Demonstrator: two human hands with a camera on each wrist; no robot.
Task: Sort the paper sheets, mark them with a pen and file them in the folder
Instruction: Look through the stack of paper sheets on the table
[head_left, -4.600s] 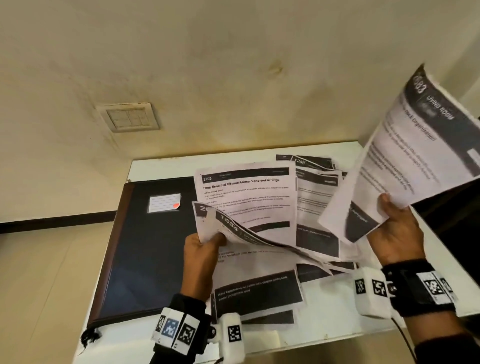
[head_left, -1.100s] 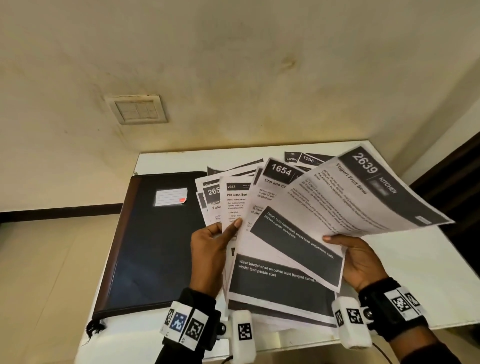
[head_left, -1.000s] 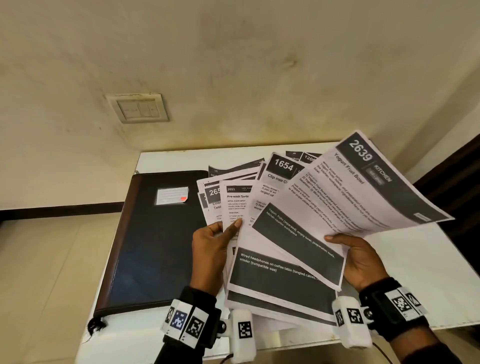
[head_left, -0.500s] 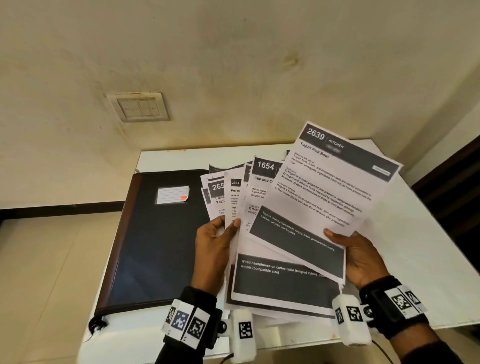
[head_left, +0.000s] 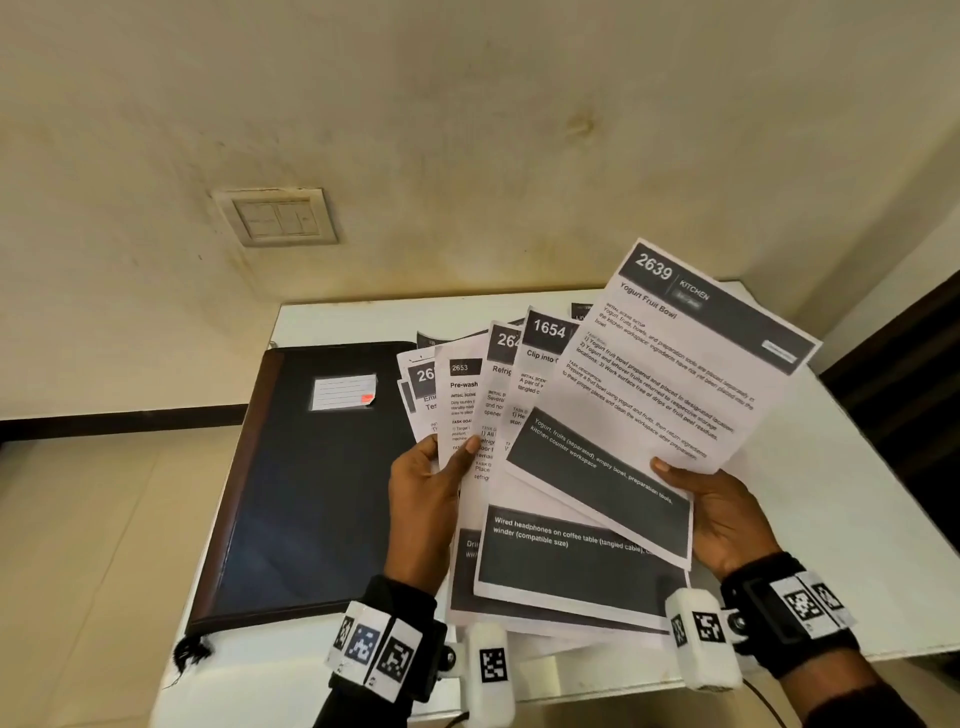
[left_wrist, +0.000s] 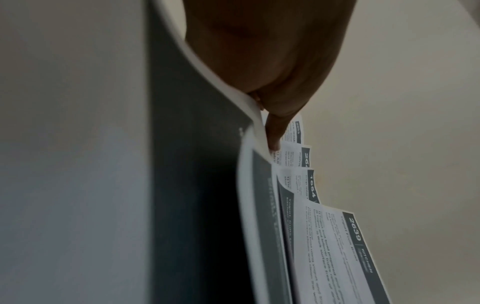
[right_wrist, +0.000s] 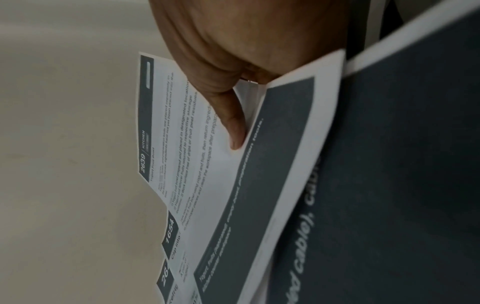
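Fanned paper sheets (head_left: 545, 467) held up over the near middle of the white worktop (head_left: 831, 499), just right of the closed dark folder (head_left: 311, 483) lying flat at the left. Left hand (head_left: 423, 499) clamped on the left edge of the fan, thumb (left_wrist: 276, 131) pressed flat on the printed face, fingers hidden behind. Right hand (head_left: 724, 514) pinching the right edge of the top sheet (head_left: 665, 395), numbered 2639, thumb (right_wrist: 233, 121) on its front, other fingers hidden under the paper. Header numbers readable along the staggered tops: 1654, 2653, others partly covered. A few more sheets glimpsed at the far edge of the worktop behind the fan. No pen visible anywhere.

Judged as mid-sort, nothing marked or filed yet. Light, limp and smooth stock: likely to droop from an unsupported corner, slide against neighbours, and crease under a hard pinch. Best taken near a side edge around mid-height, thumb in front and fingers behind, with a slight curl across the width for stiffness. Best squared by tapping the bottom edges on the worktop before filing. Some risk of a sheet slipping out of the loose fan.
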